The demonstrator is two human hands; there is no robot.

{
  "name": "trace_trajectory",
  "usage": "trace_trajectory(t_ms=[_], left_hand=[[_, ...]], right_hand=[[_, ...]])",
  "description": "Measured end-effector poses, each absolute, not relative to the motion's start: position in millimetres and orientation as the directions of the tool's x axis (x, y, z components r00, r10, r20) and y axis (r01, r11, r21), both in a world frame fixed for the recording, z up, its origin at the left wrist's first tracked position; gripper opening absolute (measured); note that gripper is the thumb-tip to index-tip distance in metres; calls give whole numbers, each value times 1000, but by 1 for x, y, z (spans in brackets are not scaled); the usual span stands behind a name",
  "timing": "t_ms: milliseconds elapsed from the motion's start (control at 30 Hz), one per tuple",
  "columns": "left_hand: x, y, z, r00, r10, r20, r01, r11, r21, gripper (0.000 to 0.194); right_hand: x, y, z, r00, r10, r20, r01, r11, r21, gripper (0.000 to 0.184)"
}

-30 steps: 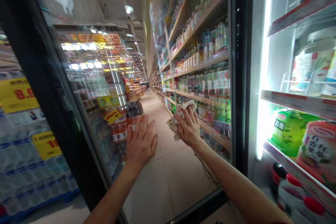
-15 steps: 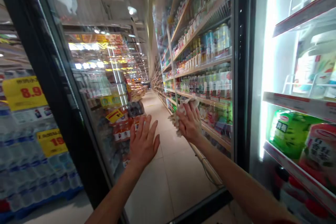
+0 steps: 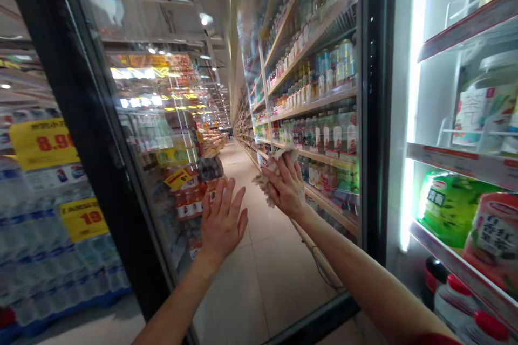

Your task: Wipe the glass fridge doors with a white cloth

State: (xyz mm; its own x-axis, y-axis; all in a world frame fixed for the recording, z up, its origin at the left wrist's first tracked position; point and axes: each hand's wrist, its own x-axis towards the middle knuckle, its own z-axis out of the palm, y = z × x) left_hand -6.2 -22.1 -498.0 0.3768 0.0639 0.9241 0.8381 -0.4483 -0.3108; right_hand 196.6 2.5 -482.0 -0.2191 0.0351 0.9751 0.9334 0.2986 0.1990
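A glass door (image 3: 259,275) with a black frame fills the middle of the view. My left hand (image 3: 222,221) lies flat against the glass with its fingers spread, holding nothing. Slightly higher and to the right, my right hand (image 3: 286,188) presses a crumpled whitish cloth (image 3: 265,180) to the glass. The cloth shows past the fingertips and along the left side of that hand; the part under the palm is hidden.
On the right, a lit cooler has shelves (image 3: 461,164) with green packs (image 3: 449,207), pink packs (image 3: 496,237) and bottles with red caps (image 3: 459,284). Bottled water packs (image 3: 60,264) with yellow price signs (image 3: 42,143) stand on the left. Bottle-lined shelves and an aisle show in the glass.
My right hand and the cloth have shifted a little to the left across the glass. The left hand stays in nearly the same place.
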Motion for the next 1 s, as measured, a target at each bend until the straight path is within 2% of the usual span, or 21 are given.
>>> trace_trajectory(t_ms=[67, 100, 200, 233, 267, 333, 467, 500, 533, 567, 667, 700, 733, 800, 867, 933, 1000], left_hand=[[-6, -23, -498, 377, 67, 924, 835, -456, -308, 59], [-6, -23, -498, 376, 72, 924, 834, -461, -304, 58], [-5, -25, -500, 370, 79, 926, 834, -466, -294, 55], [-4, -26, -501, 371, 78, 925, 833, -469, -295, 54], [-4, -27, -500, 373, 74, 925, 829, -474, -296, 53], [-6, -28, -496, 375, 68, 924, 821, -487, -297, 52], [-21, -26, -467, 279, 68, 958, 871, -438, -222, 54], [-27, -25, -458, 243, 57, 968, 888, -414, -199, 55], [-32, -24, -449, 216, 45, 975, 901, -394, -181, 57], [-37, -23, -441, 200, 34, 979, 907, -383, -172, 58], [-48, -21, -429, 204, 27, 979, 906, -384, -178, 61], [-49, -21, -429, 206, 24, 978, 905, -385, -181, 61], [-50, -20, -429, 209, 20, 978, 904, -385, -185, 60], [-50, -19, -432, 213, 5, 977, 904, -381, -195, 59], [-51, -18, -433, 221, -5, 975, 901, -382, -206, 59], [-52, -17, -434, 233, -9, 973, 899, -379, -218, 58], [-54, -17, -433, 247, -2, 969, 900, -370, -230, 57]], right_hand=[[215, 5, -482, -234, 30, 972, 931, 295, 215, 39], [230, 8, -479, -160, 13, 987, 949, 275, 151, 40], [266, 17, -460, 211, -83, 974, 957, 222, -189, 44], [268, 19, -454, 281, -102, 954, 942, 219, -254, 45], [263, 19, -448, 297, -106, 949, 937, 221, -269, 45], [238, 14, -444, 178, -77, 981, 959, 237, -155, 44], [194, 3, -456, -264, 32, 964, 921, 305, 242, 41], [198, 3, -459, -307, 43, 951, 908, 312, 279, 40], [207, 3, -459, -288, 48, 956, 916, 306, 261, 40], [222, 5, -457, -206, 44, 978, 940, 287, 185, 40], [268, 15, -437, 217, 4, 976, 950, 230, -212, 45], [275, 18, -428, 309, -12, 951, 927, 227, -298, 47], [274, 19, -419, 341, -21, 940, 916, 231, -327, 48], [251, 19, -407, 239, -22, 971, 942, 246, -227, 50], [212, 14, -406, 0, -2, 1000, 963, 270, 0, 48], [180, 10, -411, -253, 24, 967, 923, 306, 234, 45], [173, 7, -417, -399, 27, 917, 871, 325, 369, 42]])
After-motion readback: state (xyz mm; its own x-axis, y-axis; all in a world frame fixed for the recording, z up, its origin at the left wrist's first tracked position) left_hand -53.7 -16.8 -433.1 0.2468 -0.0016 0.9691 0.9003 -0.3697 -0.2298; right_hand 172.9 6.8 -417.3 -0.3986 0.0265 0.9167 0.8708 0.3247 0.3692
